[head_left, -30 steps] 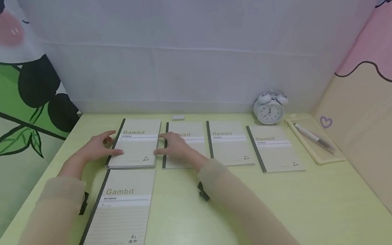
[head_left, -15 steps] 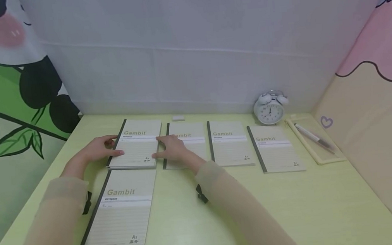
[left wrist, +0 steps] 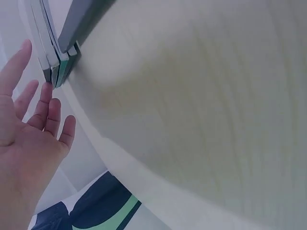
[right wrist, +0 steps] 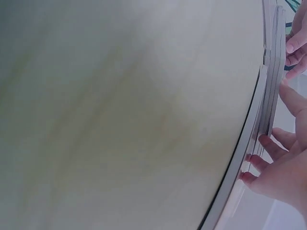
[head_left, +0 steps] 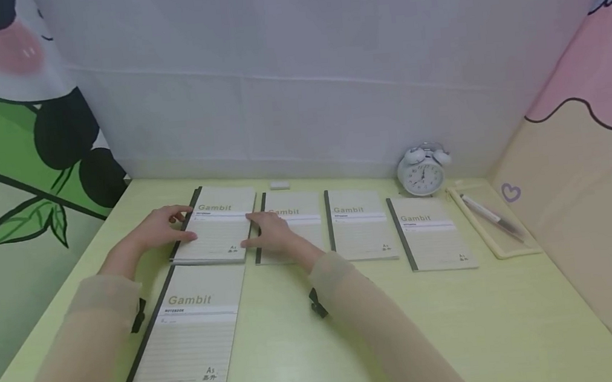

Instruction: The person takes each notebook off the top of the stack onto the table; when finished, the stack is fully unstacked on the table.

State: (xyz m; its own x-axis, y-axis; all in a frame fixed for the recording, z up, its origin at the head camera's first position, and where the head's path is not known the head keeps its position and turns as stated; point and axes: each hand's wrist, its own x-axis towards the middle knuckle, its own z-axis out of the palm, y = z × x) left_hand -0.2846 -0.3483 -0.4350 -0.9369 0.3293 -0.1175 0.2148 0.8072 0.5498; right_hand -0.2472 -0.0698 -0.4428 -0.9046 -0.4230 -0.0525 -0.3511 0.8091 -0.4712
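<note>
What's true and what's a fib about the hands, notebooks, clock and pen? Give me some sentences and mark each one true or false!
1. The left hand and right hand both touch the notebook stack. True.
2. The clock is left of the pen. True.
3. The clock lies on its face. False: it stands upright.
4. The notebook stack is just one notebook thick. False: the left wrist view shows several edges.
5. The front notebook is closed. True.
6. The right hand holds the pen. False: the pen lies away from both hands.
</note>
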